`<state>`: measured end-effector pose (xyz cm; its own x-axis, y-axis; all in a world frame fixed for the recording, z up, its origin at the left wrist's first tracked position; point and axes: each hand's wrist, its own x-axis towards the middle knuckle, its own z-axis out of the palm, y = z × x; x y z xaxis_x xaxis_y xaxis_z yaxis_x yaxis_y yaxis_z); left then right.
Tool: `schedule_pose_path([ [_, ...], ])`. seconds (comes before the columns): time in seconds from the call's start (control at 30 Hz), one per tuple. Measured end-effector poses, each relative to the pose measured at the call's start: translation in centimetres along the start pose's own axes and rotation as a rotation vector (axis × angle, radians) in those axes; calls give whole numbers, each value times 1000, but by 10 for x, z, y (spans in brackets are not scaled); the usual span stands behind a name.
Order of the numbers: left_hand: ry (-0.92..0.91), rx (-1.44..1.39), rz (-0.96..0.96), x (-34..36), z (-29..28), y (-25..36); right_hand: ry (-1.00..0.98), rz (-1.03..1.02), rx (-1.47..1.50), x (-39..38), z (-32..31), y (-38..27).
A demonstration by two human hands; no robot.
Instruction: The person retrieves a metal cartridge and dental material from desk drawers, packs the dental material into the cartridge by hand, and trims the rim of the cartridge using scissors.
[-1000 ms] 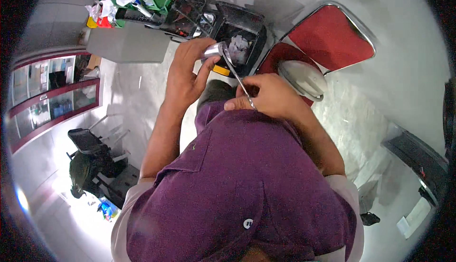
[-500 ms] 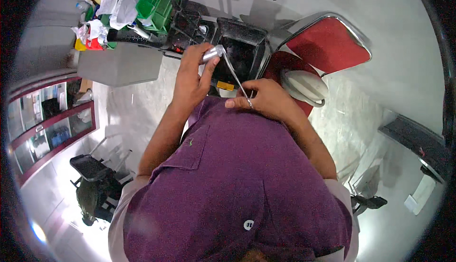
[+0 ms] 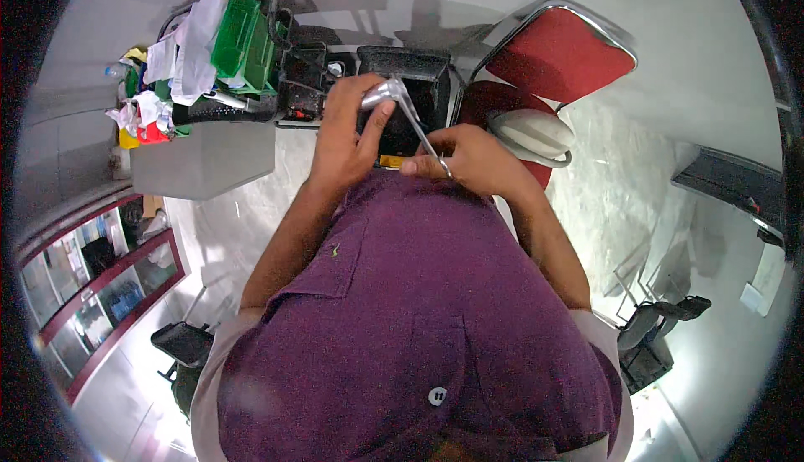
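Observation:
My left hand (image 3: 347, 131) grips a short silver cylinder (image 3: 378, 95) between thumb and fingers. A thin silver metal bar (image 3: 414, 118) joins the cylinder at its upper end and angles down to my right hand (image 3: 465, 160), whose thumb and fingers close on the bar's lower part. Both hands are just above the front of my purple top (image 3: 402, 278), with a black open container (image 3: 427, 93) behind them.
A chair with a red back (image 3: 557, 64) holds a pale rounded object (image 3: 523, 131). Green bins (image 3: 234, 35) and papers stand over a grey box (image 3: 201, 165). A maroon-framed glass cabinet (image 3: 117, 273) is at left, a dark shelf (image 3: 720, 181) at right.
My view has turned, so the room sits differently around me. Both hands keep their hold on the silver cylinder and bar, with only slight shifts.

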<state>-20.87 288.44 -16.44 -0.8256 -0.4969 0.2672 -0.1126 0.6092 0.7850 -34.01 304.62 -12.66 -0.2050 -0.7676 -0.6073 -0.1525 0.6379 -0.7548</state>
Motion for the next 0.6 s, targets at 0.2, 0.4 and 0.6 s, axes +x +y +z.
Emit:
schedule_pose_path([
  [0.2,-131,-87,-58,0,1,8,102,-18,-134,-4,-6,0],
  [0.4,-163,-250,-176,3,-4,15,188,-78,-251,-6,-4,6],
  [0.6,-246,-406,-337,0,-8,12,168,-96,-247,-8,-8,10],
])
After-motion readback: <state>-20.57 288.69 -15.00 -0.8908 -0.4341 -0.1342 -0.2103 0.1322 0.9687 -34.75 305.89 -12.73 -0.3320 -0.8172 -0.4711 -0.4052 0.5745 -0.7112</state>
